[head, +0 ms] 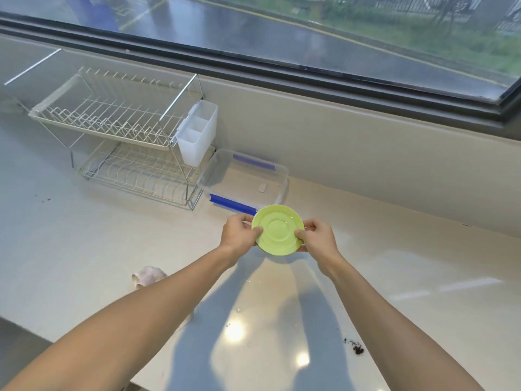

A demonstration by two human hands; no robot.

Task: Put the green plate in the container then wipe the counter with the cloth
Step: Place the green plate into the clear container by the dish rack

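A small round green plate (pixel 277 229) is held above the white counter (pixel 84 249), just in front of a clear plastic container (pixel 279 176) with blue clips. My left hand (pixel 239 232) grips the plate's left edge and my right hand (pixel 317 237) grips its right edge. The plate tilts slightly toward me and overlaps the container's near rim. The container sits against the wall, open, with a small pale item inside. A crumpled pale cloth (pixel 148 275) lies on the counter to the left, partly hidden behind my left forearm.
A two-tier white wire dish rack (pixel 112 131) with a white cutlery holder (pixel 198 134) stands left of the container. Dark crumbs (pixel 355 346) lie on the counter at the lower right, and a few specks (pixel 45 198) at the left. A window runs along the back.
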